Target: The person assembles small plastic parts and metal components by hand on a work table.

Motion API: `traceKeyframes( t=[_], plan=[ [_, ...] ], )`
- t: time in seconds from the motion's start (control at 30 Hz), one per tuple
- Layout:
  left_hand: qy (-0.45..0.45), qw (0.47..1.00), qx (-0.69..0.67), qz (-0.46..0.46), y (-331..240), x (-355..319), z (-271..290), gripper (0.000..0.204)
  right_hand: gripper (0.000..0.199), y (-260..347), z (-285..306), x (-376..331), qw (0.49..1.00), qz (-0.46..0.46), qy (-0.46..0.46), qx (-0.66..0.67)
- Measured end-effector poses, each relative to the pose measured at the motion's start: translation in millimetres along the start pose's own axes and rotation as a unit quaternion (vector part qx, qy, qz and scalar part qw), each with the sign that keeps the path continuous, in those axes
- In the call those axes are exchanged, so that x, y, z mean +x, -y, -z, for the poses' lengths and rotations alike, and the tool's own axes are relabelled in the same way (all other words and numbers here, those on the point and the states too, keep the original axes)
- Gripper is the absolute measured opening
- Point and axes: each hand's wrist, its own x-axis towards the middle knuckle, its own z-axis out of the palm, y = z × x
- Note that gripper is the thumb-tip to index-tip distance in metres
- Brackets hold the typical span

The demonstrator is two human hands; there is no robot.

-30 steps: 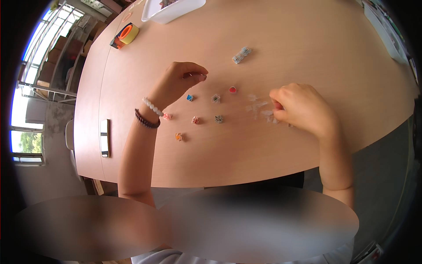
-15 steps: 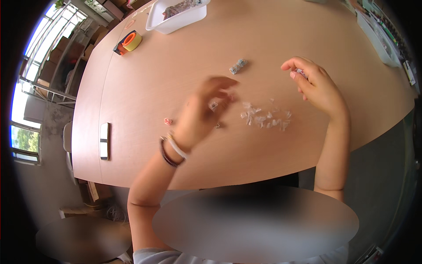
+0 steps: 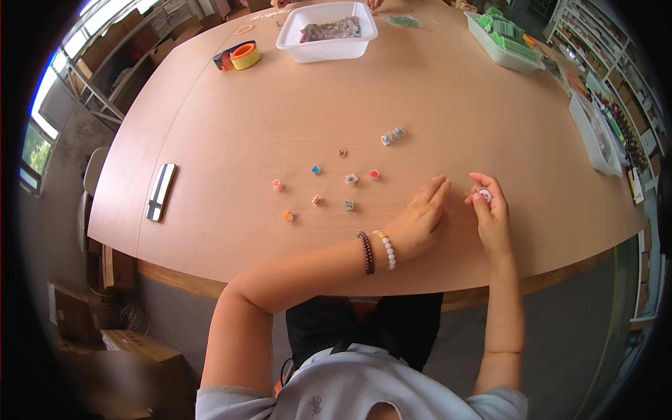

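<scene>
My left hand (image 3: 420, 220) lies on edge on the table with its fingers stretched out together, a pale bead bracelet and a dark one at the wrist. Close by on its right, my right hand (image 3: 491, 213) has its fingers curled round a small white round piece with a pinkish mark (image 3: 484, 195). Several small coloured pieces are spread to the left, among them a red one (image 3: 374, 175), a blue one (image 3: 316, 170) and an orange one (image 3: 288, 217). Beyond them lies a short grey patterned roll (image 3: 393, 136). No clear scraps show; my left hand may hide them.
A phone-like slab (image 3: 162, 192) lies at the left. Farther off are a yellow-orange tape roll (image 3: 245, 55), a white tub (image 3: 325, 50) holding greyish contents, and a tray (image 3: 509, 59) of green packs. Another person's hand (image 3: 375, 3) shows at the far edge. Another tray (image 3: 595, 133) stands right.
My left hand has come down rightward from over the small pieces to where the clear scraps lay. My right hand is lower and nearer. The view has shifted, showing more of the far table.
</scene>
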Motion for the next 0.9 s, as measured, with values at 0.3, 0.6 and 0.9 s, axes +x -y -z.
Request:
traceKeyframes(
  t=[0.3, 0.6, 0.9],
  plan=[
    [-0.049, 0.975, -0.202, 0.075, -16, 14, 34, 0.023, 0.029, -1, 18, 5, 0.931, 0.135, -0.057, -0.335],
    [-0.142, 0.889, -0.429, 0.080, -17, -17, 177, 0.017, 0.014, -21, 35, 6, 0.850, 0.174, -0.054, -0.493],
    [-0.098, 0.980, -0.092, 0.147, -5, -101, 217, 0.018, 0.021, -18, 31, 5, 0.860, 0.128, -0.034, -0.492]
  ],
)
